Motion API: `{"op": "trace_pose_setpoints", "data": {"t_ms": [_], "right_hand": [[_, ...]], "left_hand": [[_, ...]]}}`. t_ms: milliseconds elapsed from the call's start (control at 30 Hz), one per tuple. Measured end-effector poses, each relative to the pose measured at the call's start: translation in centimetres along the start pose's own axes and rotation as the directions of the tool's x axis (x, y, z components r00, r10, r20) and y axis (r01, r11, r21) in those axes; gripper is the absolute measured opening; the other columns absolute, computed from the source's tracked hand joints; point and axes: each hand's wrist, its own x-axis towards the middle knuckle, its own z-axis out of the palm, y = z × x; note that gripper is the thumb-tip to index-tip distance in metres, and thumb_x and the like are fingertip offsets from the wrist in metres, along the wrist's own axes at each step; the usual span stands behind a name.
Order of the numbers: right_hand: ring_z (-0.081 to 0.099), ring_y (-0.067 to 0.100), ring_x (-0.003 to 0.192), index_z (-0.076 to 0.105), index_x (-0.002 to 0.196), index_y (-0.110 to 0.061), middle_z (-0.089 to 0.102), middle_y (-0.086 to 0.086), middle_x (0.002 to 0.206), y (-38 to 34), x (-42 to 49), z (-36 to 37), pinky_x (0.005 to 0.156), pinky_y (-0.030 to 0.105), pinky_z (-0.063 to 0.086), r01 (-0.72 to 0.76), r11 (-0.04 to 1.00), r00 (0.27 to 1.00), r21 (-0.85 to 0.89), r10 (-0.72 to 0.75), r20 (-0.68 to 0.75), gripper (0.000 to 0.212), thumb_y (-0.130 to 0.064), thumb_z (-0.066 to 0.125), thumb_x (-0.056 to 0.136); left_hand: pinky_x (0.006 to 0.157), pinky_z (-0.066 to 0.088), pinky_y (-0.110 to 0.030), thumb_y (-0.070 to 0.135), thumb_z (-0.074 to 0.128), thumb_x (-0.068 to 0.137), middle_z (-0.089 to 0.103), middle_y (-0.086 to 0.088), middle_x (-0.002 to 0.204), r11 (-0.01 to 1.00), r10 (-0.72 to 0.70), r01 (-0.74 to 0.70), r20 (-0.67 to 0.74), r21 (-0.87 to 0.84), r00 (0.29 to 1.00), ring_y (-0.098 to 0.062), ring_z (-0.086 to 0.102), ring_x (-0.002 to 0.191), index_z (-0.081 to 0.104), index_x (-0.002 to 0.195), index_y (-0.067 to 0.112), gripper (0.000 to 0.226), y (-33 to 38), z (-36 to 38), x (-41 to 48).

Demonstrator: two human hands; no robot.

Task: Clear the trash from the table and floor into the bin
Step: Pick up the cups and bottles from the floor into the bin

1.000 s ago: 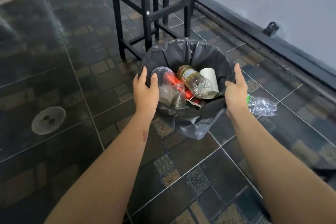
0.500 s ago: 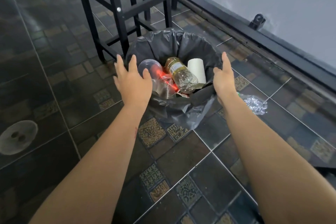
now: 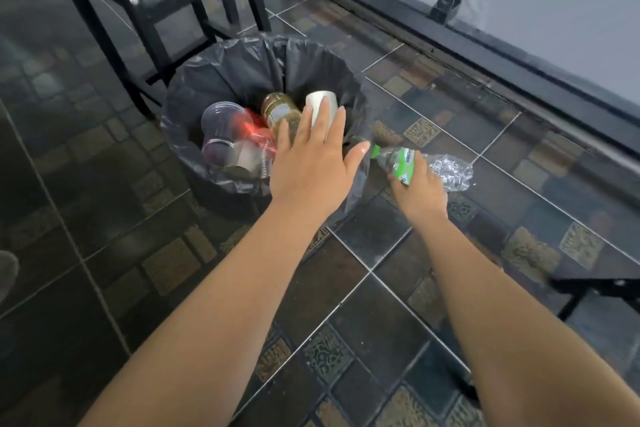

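Right hand (image 3: 417, 191) gripping crushed bottle (image 3: 429, 165)

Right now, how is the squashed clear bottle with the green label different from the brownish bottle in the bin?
The crushed clear plastic bottle with the green label lies outside the black-lined bin, under the right hand; the amber bottle with the pale label sits inside, untouched. The first is crumpled, the second keeps its shape. Both are plastic trash.

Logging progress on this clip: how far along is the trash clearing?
Done: the bin already holds clear plastic cups, a glass bottle and a white cup. In hand: the right hand is on the crushed plastic bottle lying on the floor beside the bin; the left hand hovers open over the rim. Left: getting that bottle in. The table top is out of view.
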Motion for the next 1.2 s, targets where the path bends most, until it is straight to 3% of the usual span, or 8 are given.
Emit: {"op": "trace_pose_setpoints", "data": {"t_ms": [133, 400, 533, 633, 800, 933, 1067, 1200], "right_hand": [[0.012, 0.025, 0.148, 0.010, 0.154, -0.015, 0.014, 0.004, 0.161, 2.7, 1.9, 0.7, 0.118, 0.045, 0.014, 0.081, 0.938, 0.996, -0.338, -0.064, 0.060, 0.081, -0.048, 0.052, 0.093], [-0.008, 0.023, 0.149, -0.005, 0.154, -0.014, -0.001, 0.004, 0.163, 2.9, 5.4, 2.0, 0.119, 0.050, 0.000, 0.100, 0.776, 0.991, -0.623, -0.024, 0.128, 0.085, -0.049, 0.047, 0.096], [0.011, 0.025, 0.147, -0.001, 0.154, -0.012, 0.030, 0.006, 0.155, 2.9, 5.6, 2.5, 0.116, 0.055, 0.001, 0.066, 0.734, 0.995, -0.676, 0.006, 0.103, 0.087, -0.044, 0.053, 0.093], [0.024, 0.024, 0.140, 0.007, 0.154, -0.014, 0.041, 0.004, 0.145, 3.0, 5.4, 3.1, 0.115, 0.055, 0.007, 0.056, 0.703, 0.996, -0.709, 0.013, 0.092, 0.084, -0.038, 0.056, 0.091], [0.030, 0.027, 0.127, 0.040, 0.138, -0.025, 0.040, 0.009, 0.133, 3.1, 5.3, 3.4, 0.111, 0.052, 0.019, 0.048, 0.661, 0.998, -0.749, -0.006, 0.058, 0.052, -0.035, 0.052, 0.088], [0.006, 0.033, 0.146, 0.034, 0.142, -0.029, 0.020, 0.014, 0.155, 3.7, 5.9, 3.4, 0.113, 0.061, -0.002, 0.078, 0.654, 0.995, -0.752, -0.005, 0.099, 0.066, -0.051, 0.060, 0.085], [0.042, 0.032, 0.128, 0.032, 0.139, -0.029, 0.050, 0.012, 0.132, 4.1, 5.3, 3.9, 0.111, 0.067, 0.007, 0.021, 0.752, 0.992, -0.658, 0.064, 0.105, 0.065, -0.047, 0.062, 0.085], [0.040, 0.033, 0.122, 0.034, 0.134, -0.030, 0.047, 0.014, 0.126, 3.6, 3.2, 3.8, 0.105, 0.066, 0.021, -0.048, 0.803, 0.993, -0.594, 0.100, 0.055, 0.065, -0.051, 0.065, 0.081]], "left_hand": [[0.119, 0.011, -0.050, 0.063, 0.003, 0.093, 0.010, -0.004, 0.163, 1.000, -0.018, 0.017, 0.023, 0.021, 1.000, -0.026, 0.008, 0.149, 0.015, 0.155, 0.019, 0.077, -0.1, 0.2, 0.2], [0.119, 0.013, -0.049, 0.064, 0.002, 0.093, 0.017, -0.005, 0.162, 0.997, -0.028, 0.028, -0.011, 0.068, 1.000, -0.028, 0.013, 0.149, 0.019, 0.155, 0.018, 0.079, 0.0, 0.2, 0.1], [0.119, 0.014, -0.049, 0.064, 0.003, 0.094, 0.018, -0.004, 0.162, 0.997, -0.035, 0.037, -0.024, 0.073, 0.999, -0.027, 0.015, 0.148, 0.021, 0.155, 0.018, 0.079, 0.0, 0.3, 0.2], [0.119, 0.012, -0.048, 0.064, 0.004, 0.094, 0.016, -0.004, 0.162, 0.997, -0.041, 0.042, -0.027, 0.069, 0.999, -0.027, 0.012, 0.149, 0.019, 0.155, 0.018, 0.078, -0.1, 0.4, 0.1], [0.120, 0.011, -0.048, 0.064, 0.005, 0.095, 0.013, -0.005, 0.163, 0.996, -0.042, 0.044, -0.023, 0.072, 0.999, -0.026, 0.009, 0.149, 0.017, 0.156, 0.017, 0.078, 0.0, 0.5, 0.1], [0.120, 0.010, -0.049, 0.064, 0.006, 0.095, 0.013, -0.004, 0.163, 0.996, -0.045, 0.046, -0.019, 0.078, 0.999, -0.026, 0.008, 0.150, 0.016, 0.156, 0.018, 0.077, 0.0, 0.4, 0.1], [0.119, 0.011, -0.050, 0.064, 0.005, 0.095, 0.016, -0.004, 0.162, 0.997, -0.047, 0.048, -0.018, 0.067, 0.999, -0.026, 0.009, 0.149, 0.018, 0.155, 0.018, 0.077, 0.1, 0.3, 0.1], [0.119, 0.011, -0.050, 0.065, 0.005, 0.095, 0.016, -0.004, 0.162, 0.996, -0.048, 0.048, -0.012, 0.072, 0.999, -0.026, 0.009, 0.149, 0.018, 0.155, 0.017, 0.078, 0.1, 0.1, 0.0]]}}
